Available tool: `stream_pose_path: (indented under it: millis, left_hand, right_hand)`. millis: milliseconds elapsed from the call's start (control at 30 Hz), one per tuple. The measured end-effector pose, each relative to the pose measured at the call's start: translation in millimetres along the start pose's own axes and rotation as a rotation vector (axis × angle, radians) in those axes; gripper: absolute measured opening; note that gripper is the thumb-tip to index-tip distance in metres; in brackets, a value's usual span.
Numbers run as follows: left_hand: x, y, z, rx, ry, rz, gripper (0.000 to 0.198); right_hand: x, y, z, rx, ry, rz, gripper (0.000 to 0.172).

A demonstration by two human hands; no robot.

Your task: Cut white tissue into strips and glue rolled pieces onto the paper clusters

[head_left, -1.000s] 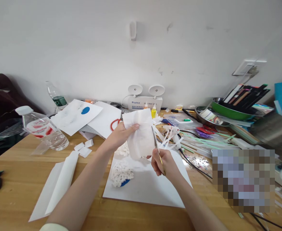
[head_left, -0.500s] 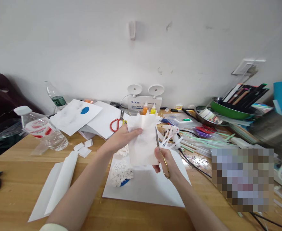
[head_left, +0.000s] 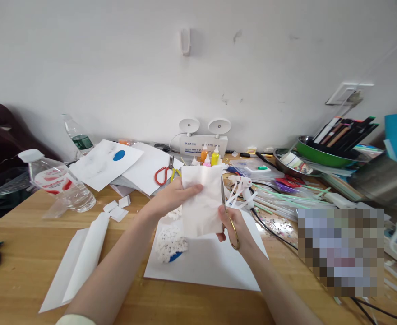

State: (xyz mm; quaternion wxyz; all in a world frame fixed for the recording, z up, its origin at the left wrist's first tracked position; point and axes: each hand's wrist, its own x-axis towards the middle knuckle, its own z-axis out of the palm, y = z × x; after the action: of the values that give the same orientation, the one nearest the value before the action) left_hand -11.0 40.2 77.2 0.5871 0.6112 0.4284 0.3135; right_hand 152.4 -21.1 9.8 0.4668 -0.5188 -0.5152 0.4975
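My left hand [head_left: 178, 194] grips a white sheet of thin paper [head_left: 201, 212] by its left side, thumb lying across the front. A pair of gold-handled scissors [head_left: 233, 230] is in my right hand [head_left: 234, 225], blades pointing up along the sheet's right edge. The fingers of that hand also lie close to the sheet's lower right side; whether they pinch it I cannot tell. Below, a large white sheet [head_left: 215, 266] lies on the table, bearing a white crumbly clump [head_left: 170, 243] with a blue patch under its lower edge.
Red-handled pliers [head_left: 164, 174] lie behind my left hand. A glue gun [head_left: 242, 183] with white strips stands right of the scissors. Small paint bottles [head_left: 214, 155] are at the back. On the left are a water bottle [head_left: 59, 183] and folded white paper [head_left: 83, 262]. Clutter covers the right side.
The held sheet has come down and tilted slightly, so its top edge now looks straight and a pink bottle shows behind it. Both hands stay nearly in place.
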Motion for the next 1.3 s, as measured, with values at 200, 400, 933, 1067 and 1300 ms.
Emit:
stream_pose_path:
  millis: [200,400,933,1067,1300]
  left_hand:
    - [1.1,5.0,6.7,-0.015,0.014,0.034,0.041]
    - [1.3,2.8,6.1,0.036,0.044,0.041,0.039]
    - [4.6,-1.7,7.2,0.01,0.024,0.051,0.041]
    - [3.3,-1.2,7.8,0.012,0.022,0.058,0.041]
    - [2.1,0.4,8.3,0.033,0.054,0.055,0.042]
  right_hand:
    - [1.3,1.3,0.5,-0.014,0.021,0.037,0.061]
    - [1.9,3.8,0.0,-0.018,0.035,0.063,0.06]
    - [-0.9,1.6,-0.8,-0.04,0.031,-0.038,0.061]
    - [0.0,2.5,0.2,-0.041,0.052,-0.029,0.062]
    - [1.7,5.0,0.7,-0.009,0.092,0.022,0.062]
